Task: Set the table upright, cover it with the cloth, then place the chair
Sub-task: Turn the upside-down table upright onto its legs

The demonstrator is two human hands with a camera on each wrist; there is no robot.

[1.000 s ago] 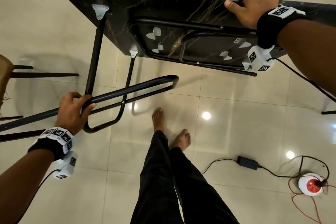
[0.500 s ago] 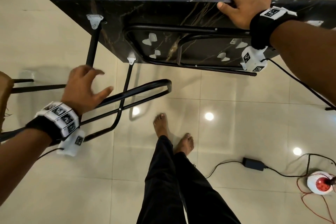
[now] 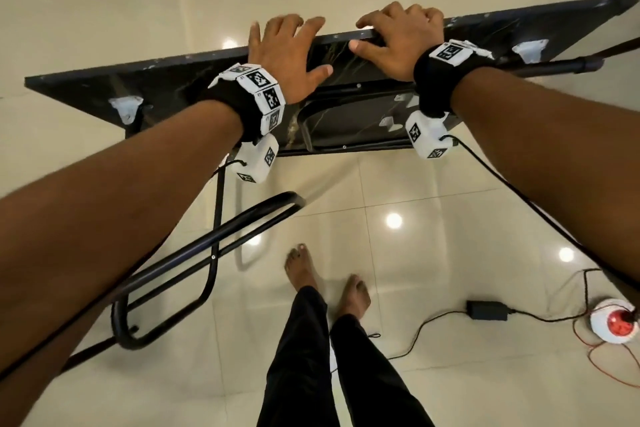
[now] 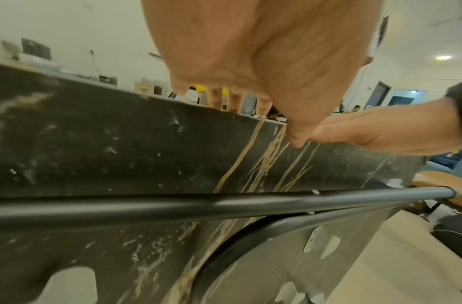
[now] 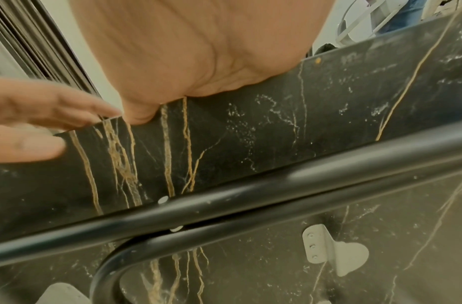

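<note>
Since the last frame my left hand (image 3: 287,55) has left the leg and joined my right hand (image 3: 398,42) on the table (image 3: 104,87). The right grips the top edge; the left lies flatter, fingers seemingly draped over. Its long axis runs nine to three, underside facing me, one leg loop (image 3: 207,263) at seven o'clock.
</note>
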